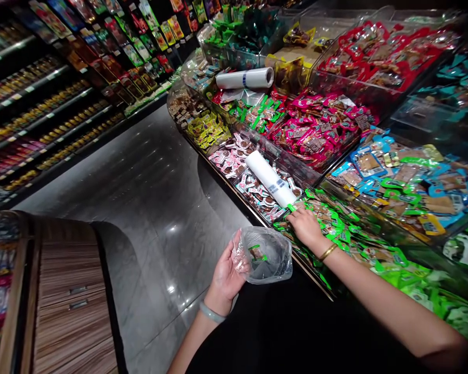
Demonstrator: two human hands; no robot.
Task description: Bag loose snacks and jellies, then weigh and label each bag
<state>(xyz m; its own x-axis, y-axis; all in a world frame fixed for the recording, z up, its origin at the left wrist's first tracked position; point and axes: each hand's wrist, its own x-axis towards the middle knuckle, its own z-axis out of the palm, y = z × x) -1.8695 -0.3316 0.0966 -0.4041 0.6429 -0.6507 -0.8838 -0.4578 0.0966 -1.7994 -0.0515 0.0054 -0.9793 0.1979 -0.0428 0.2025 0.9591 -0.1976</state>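
Note:
My left hand grips the side of a clear plastic bag, whose mouth gapes upward. One small green-edged snack packet shows inside the bag. My right hand reaches over the bin of green snack packets, its fingers closed on a green-edged packet, of which only an end shows. Just beyond those fingertips lies a roll of plastic bags, resting on white-and-brown packets.
Clear-walled bins hold pink packets, blue packets and red packets. A second bag roll lies farther back. The display's front edge borders the grey floor. A wooden cabinet stands at left; stocked shelves line the wall.

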